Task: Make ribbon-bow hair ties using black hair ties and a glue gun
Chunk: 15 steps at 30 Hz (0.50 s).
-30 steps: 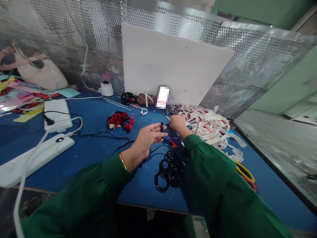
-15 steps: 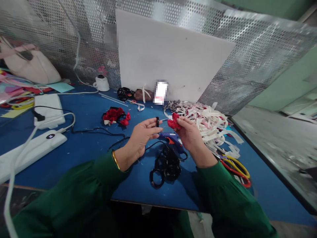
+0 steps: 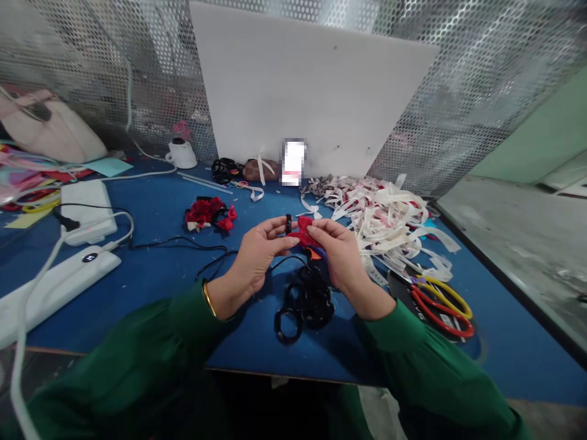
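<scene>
Red fabric piece (image 3: 303, 231) half-hidden by fingers (image 3: 321, 230)

Hardly any readable text on the bench

A small lit display on the white device (image 3: 59, 278) shows a mark, perhaps a digit; too blurred to read.

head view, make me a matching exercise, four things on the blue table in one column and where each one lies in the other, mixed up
Things:
1. red fabric piece
2. scissors
3. pile of black hair ties
4. heap of white strips

Places:
A. on the blue table below the two hands
B. pinched between the left hand and the right hand
C. at the foot of the white board, right of the hands
D. near the table's right edge, handles in yellow and red

Pairs: 1-B, 2-D, 3-A, 4-C
</scene>
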Each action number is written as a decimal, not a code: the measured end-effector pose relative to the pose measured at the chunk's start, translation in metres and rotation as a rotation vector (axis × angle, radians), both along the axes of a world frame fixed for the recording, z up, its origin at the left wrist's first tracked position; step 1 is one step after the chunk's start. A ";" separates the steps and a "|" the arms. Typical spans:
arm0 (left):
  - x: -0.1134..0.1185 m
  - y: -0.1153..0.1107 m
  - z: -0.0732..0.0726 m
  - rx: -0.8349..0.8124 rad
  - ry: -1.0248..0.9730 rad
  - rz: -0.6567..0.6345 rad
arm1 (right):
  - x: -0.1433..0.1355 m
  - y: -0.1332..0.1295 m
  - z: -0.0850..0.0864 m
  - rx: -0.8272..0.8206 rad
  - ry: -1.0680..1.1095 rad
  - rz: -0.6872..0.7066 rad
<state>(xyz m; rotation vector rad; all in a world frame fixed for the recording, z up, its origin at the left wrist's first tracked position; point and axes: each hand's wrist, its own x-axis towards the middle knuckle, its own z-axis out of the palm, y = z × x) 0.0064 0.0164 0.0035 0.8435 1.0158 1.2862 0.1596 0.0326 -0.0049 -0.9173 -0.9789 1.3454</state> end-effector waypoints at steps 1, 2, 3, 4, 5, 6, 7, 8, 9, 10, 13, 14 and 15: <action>0.000 0.000 0.000 0.007 -0.002 0.006 | 0.000 0.000 0.000 -0.006 0.000 0.001; 0.001 0.000 0.001 0.012 -0.005 0.012 | -0.001 -0.001 0.000 -0.007 0.001 0.001; 0.001 -0.001 0.001 0.016 -0.008 0.013 | -0.002 -0.001 -0.001 -0.004 -0.001 -0.005; 0.001 -0.001 0.001 0.018 -0.011 0.009 | -0.002 -0.001 -0.001 0.005 -0.007 -0.018; 0.001 -0.001 0.001 0.018 -0.010 0.004 | -0.003 -0.001 -0.002 0.017 -0.018 -0.034; 0.002 -0.002 0.001 0.017 -0.007 0.003 | -0.003 -0.001 -0.003 0.030 -0.032 -0.048; 0.002 -0.002 0.002 0.017 -0.001 0.006 | -0.004 0.000 -0.004 0.040 -0.045 -0.054; 0.002 -0.002 0.002 0.020 0.006 0.013 | -0.004 0.001 -0.005 0.045 -0.050 -0.051; 0.001 -0.002 0.002 0.023 0.014 0.021 | -0.003 0.001 -0.005 0.039 -0.041 -0.044; 0.001 -0.002 0.003 0.027 0.022 0.029 | -0.003 0.002 -0.006 0.022 -0.024 -0.031; 0.000 -0.002 0.003 0.048 0.041 0.040 | 0.000 0.003 -0.005 -0.067 0.019 0.051; 0.000 -0.002 0.003 0.056 0.048 0.043 | 0.000 0.003 -0.005 -0.089 0.016 0.088; 0.000 -0.002 0.003 0.064 0.055 0.045 | 0.001 0.002 -0.004 -0.099 0.005 0.124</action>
